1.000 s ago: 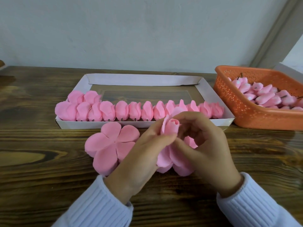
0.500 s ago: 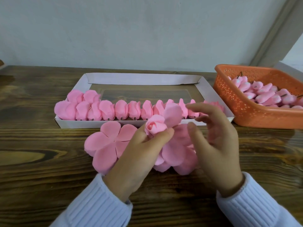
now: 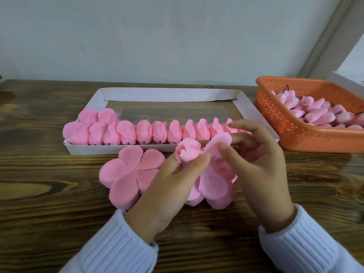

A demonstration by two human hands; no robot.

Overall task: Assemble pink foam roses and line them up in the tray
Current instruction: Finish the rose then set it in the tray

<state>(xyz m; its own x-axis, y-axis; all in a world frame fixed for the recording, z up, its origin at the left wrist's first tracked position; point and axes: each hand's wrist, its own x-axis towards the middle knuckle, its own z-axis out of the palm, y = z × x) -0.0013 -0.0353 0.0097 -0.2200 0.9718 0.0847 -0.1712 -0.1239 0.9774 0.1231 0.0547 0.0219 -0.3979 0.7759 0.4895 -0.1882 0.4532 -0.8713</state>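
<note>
Now the left hand (image 3: 169, 186) pinches the rose bud (image 3: 188, 152) between thumb and fingers, above the worktop (image 3: 49, 194) just before the tray (image 3: 84, 148) with its row of finished roses (image 3: 159, 132). The right hand (image 3: 260, 166), open half a second ago, has closed in; its thumb and forefinger seem to nip an outer petal (image 3: 218, 141) upward beside the bud.

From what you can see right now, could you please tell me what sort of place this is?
Probably a small handcraft workstation: a wooden table holds a white tray lined with pink foam roses, an orange basket of rose buds and loose petal pieces.
</note>
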